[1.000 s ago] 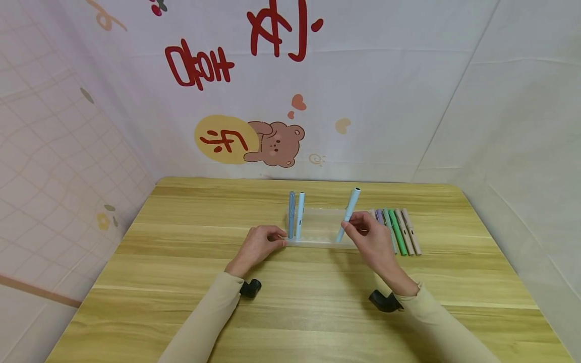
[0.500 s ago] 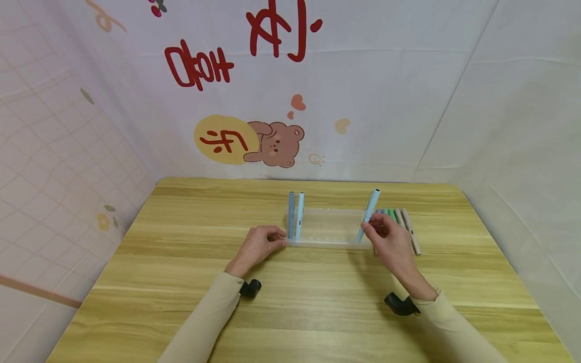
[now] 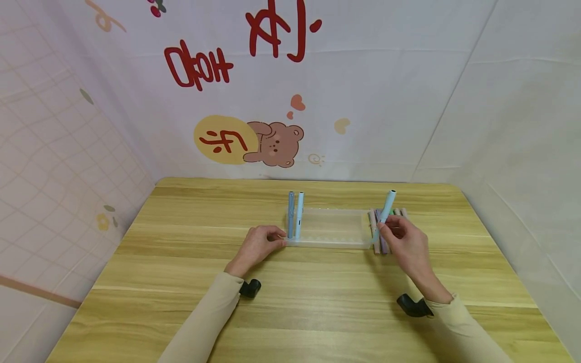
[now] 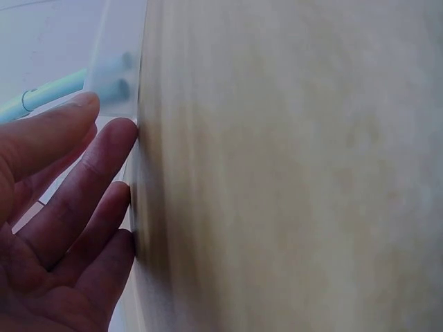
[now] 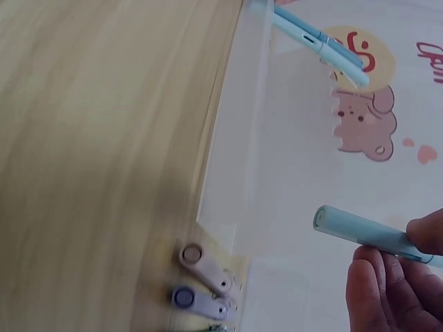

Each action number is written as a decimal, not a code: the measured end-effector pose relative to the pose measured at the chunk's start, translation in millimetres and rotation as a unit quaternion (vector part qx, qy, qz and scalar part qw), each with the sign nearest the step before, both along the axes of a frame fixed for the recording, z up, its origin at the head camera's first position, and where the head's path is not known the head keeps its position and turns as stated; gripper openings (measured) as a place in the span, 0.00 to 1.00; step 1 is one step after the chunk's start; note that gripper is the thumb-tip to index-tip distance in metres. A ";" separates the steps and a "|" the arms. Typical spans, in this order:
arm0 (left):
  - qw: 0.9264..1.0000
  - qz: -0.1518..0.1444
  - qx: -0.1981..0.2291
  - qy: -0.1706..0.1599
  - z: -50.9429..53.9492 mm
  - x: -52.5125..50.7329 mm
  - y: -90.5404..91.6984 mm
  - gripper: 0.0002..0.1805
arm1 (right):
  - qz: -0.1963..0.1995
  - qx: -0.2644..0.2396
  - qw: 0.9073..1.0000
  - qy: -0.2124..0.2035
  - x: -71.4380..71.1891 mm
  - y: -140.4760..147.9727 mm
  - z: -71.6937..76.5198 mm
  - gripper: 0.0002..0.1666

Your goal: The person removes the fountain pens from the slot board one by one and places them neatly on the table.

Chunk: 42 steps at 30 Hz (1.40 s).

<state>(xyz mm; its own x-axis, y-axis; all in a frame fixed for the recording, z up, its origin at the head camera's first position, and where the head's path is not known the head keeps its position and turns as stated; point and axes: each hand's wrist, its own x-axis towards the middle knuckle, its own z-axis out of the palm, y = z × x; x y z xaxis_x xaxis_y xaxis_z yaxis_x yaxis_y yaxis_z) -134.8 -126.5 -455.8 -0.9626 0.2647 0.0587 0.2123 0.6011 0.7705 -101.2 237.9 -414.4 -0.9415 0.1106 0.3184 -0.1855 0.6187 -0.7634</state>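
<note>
At the clear rack's (image 3: 335,245) right end, I see the right hand (image 3: 409,248) pinching a light-blue pen (image 3: 388,206), tilted; the left hand (image 3: 258,248), fingers loosely extended, touches the left end; this seems positioning; next calls for steady alignment.

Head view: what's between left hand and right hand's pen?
In the head view, the clear rack, with a darker blue pen and a light blue pen standing near its left end, the rest bare.
</note>
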 end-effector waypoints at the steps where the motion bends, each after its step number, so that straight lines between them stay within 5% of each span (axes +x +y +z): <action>1: 1.000 0.000 0.000 0.000 -0.1 0.0 0.0 0.06 | -0.003 0.000 1.000 0.000 0.2 1.7 -0.1 0.15; 42: 1.000 0.003 -0.001 -0.004 -1.6 0.8 -0.8 0.07 | -0.069 0.034 0.997 -0.024 6.0 62.4 0.0 0.24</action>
